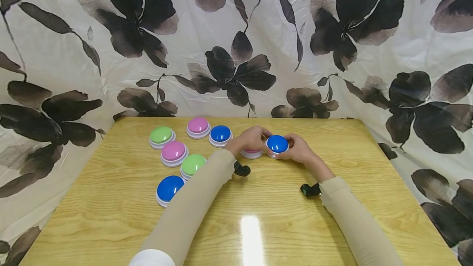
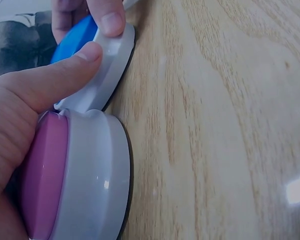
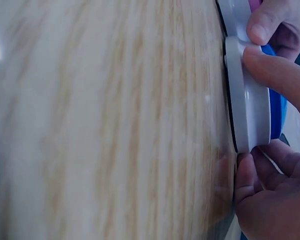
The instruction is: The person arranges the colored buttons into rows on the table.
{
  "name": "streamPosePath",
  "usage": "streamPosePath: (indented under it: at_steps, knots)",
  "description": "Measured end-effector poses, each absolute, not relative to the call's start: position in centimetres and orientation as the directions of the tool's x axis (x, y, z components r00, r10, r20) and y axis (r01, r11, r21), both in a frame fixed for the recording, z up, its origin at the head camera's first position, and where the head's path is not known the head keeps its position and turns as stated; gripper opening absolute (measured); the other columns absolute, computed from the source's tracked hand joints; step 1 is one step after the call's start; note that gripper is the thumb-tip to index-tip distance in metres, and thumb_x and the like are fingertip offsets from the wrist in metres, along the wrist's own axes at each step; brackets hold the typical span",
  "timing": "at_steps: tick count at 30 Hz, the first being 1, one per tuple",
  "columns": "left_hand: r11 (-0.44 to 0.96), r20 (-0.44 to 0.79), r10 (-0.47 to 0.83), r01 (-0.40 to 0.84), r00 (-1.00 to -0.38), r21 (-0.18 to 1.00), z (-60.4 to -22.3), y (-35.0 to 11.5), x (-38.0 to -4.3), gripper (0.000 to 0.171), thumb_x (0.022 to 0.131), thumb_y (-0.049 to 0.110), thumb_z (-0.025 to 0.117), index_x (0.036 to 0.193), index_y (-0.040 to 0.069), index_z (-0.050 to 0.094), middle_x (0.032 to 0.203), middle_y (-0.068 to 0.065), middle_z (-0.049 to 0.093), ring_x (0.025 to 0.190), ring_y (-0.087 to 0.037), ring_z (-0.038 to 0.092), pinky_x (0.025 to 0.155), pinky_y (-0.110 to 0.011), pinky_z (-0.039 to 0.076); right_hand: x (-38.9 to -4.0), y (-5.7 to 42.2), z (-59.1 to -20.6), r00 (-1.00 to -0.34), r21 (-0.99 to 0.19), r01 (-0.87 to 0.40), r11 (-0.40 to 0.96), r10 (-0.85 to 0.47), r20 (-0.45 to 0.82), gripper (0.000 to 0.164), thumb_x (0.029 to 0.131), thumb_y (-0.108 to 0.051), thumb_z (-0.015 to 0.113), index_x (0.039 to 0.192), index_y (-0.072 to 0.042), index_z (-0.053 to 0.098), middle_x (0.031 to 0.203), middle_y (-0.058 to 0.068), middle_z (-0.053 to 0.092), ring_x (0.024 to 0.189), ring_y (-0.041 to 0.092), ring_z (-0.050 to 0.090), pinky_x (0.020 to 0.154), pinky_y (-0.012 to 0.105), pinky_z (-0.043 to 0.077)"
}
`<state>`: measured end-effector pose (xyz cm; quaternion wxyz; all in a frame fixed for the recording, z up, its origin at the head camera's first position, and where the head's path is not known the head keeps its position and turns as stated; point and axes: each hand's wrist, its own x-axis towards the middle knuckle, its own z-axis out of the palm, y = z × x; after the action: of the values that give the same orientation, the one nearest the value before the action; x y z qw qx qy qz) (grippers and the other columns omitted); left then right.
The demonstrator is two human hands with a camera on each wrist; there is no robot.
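Both hands are at one blue dome push button (image 1: 277,144) with a white round base. My right hand (image 1: 298,149) grips it from the right, its thumb on the near side of the white base (image 3: 250,100) and its fingers curled round the far side. From the left, my left hand (image 1: 252,139) pinches the same base with its thumb (image 2: 85,56) at the near edge and its fingers behind. Under the left palm sits a pink push button (image 2: 46,175), partly hidden in the head view. The two bases stand side by side, edges right together in the left wrist view.
Left of the hands stand more push buttons: a pink one (image 1: 198,126), a blue one (image 1: 220,134), a green one (image 1: 161,135), another pink (image 1: 173,152), another green (image 1: 193,164) and a front blue one (image 1: 170,188). The left sleeve overlaps some. A floral cloth (image 1: 229,44) hangs behind the wooden table (image 1: 111,216).
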<state>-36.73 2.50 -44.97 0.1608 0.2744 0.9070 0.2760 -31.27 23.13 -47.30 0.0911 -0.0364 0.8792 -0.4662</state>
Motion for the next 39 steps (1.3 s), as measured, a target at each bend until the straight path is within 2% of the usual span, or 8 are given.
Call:
streamPosePath:
  at_steps: [16, 20, 24, 28, 32, 39]
  knots:
    - [0.691, -0.131, 0.594, 0.42, -0.794, 0.588, -45.3, 2.4, -36.4, 0.073, 0.07, 0.048, 0.085, 0.132, 0.018, 0.061, 0.125, 0.003, 0.061, 0.108, -0.015, 0.055, 0.093, -0.035, 0.046, -30.4, 23.0, -46.6, -0.978, -0.82, 0.025, 0.573, -0.155, -0.138, 0.082, 0.07, -0.028, 0.089, 0.132, 0.0, 0.045, 0.122, 0.019, 0.05, 0.11, 0.034, 0.047, 0.096, 0.048, 0.042]
    - [0.689, -0.14, 0.604, 0.427, -0.784, 0.586, -45.1, 2.2, -36.5, 0.075, 0.07, 0.046, 0.086, 0.134, 0.016, 0.059, 0.126, 0.002, 0.061, 0.108, -0.016, 0.055, 0.094, -0.034, 0.046, -30.6, 22.9, -46.8, -0.976, -0.823, 0.027, 0.568, -0.162, -0.144, 0.084, 0.07, -0.029, 0.089, 0.134, -0.001, 0.043, 0.123, 0.019, 0.049, 0.112, 0.035, 0.046, 0.098, 0.05, 0.041]
    - [0.669, -0.139, 0.638, 0.457, -0.757, 0.586, -44.4, 1.8, -36.8, 0.079, 0.075, 0.041, 0.084, 0.139, 0.009, 0.051, 0.131, -0.005, 0.057, 0.116, -0.02, 0.054, 0.099, -0.035, 0.044, -30.7, 22.6, -46.7, -0.97, -0.807, 0.014, 0.59, -0.187, -0.153, 0.092, 0.069, -0.028, 0.09, 0.139, 0.0, 0.039, 0.131, 0.022, 0.047, 0.118, 0.037, 0.045, 0.102, 0.051, 0.039]
    - [0.636, -0.098, 0.649, 0.467, -0.755, 0.614, -43.2, 0.9, -36.8, 0.076, 0.084, 0.041, 0.076, 0.143, 0.005, 0.045, 0.135, -0.011, 0.054, 0.124, -0.026, 0.049, 0.102, -0.039, 0.042, -30.5, 22.4, -45.8, -0.964, -0.769, -0.038, 0.638, -0.226, -0.14, 0.101, 0.07, -0.027, 0.089, 0.146, 0.002, 0.029, 0.144, 0.025, 0.037, 0.129, 0.042, 0.04, 0.104, 0.054, 0.036]
    - [0.613, -0.078, 0.66, 0.476, -0.747, 0.631, -41.5, -0.4, -36.6, 0.065, 0.091, 0.04, 0.067, 0.141, 0.003, 0.046, 0.136, -0.016, 0.052, 0.126, -0.03, 0.047, 0.104, -0.04, 0.04, -30.1, 22.4, -43.8, -0.97, -0.751, -0.07, 0.656, -0.221, -0.103, 0.093, 0.077, -0.025, 0.084, 0.147, 0.002, 0.03, 0.147, 0.025, 0.034, 0.129, 0.044, 0.039, 0.102, 0.054, 0.038]
    - [0.627, -0.076, 0.683, 0.53, -0.727, 0.571, -38.5, -3.2, -35.9, 0.055, 0.095, 0.031, 0.062, 0.138, -0.001, 0.049, 0.134, -0.018, 0.054, 0.123, -0.028, 0.049, 0.104, -0.037, 0.039, -29.4, 22.8, -40.2, -0.969, -0.766, -0.138, 0.628, -0.245, -0.026, 0.068, 0.086, -0.026, 0.076, 0.14, -0.001, 0.044, 0.14, 0.019, 0.046, 0.125, 0.039, 0.044, 0.1, 0.051, 0.042]
